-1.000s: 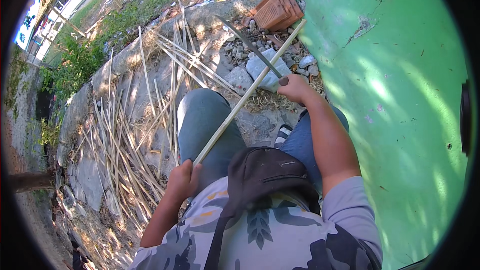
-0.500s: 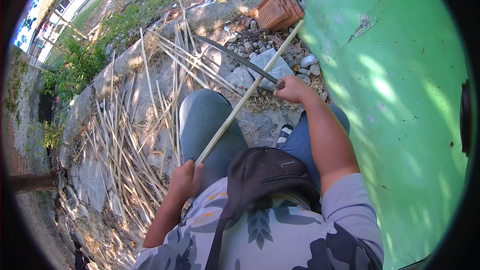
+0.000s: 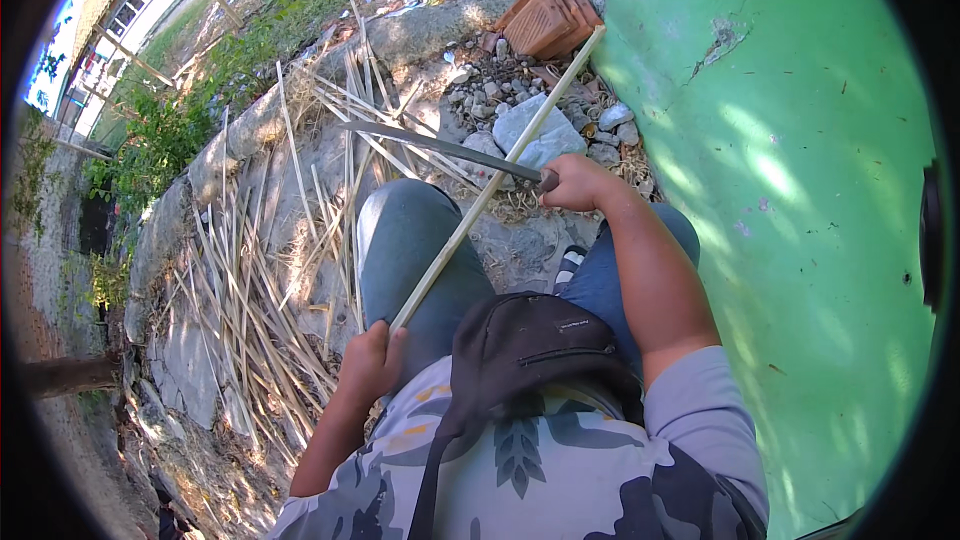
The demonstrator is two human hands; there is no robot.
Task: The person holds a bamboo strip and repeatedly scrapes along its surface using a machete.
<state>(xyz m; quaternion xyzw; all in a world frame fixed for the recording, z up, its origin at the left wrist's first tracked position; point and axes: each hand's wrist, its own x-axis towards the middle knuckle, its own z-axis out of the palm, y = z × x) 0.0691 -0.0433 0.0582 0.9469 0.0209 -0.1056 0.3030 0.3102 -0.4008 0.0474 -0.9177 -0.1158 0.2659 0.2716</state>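
Note:
My left hand (image 3: 371, 360) is closed round the near end of a long pale wooden strip (image 3: 447, 253), which looks like split bamboo. The strip slants up and away to the right across my left thigh, its far end close to the orange tiles. In my right hand (image 3: 580, 183) is the dark handle of a machete (image 3: 440, 148), gripped in a fist. Its long grey blade points left and crosses the strip a little beyond my knees. Whether the edge bites into the wood I cannot tell.
Many loose strips (image 3: 245, 310) lie heaped on the stony ground at the left, with more (image 3: 375, 120) beyond my left knee. Rubble and a pale stone block (image 3: 540, 130) sit ahead, near stacked orange tiles (image 3: 550, 22). A green painted surface (image 3: 800, 240) runs along the right.
The machete has come nearer along the strip, and its tip has swung left and downward. My right hand has shifted slightly left and toward me. My left hand stays put.

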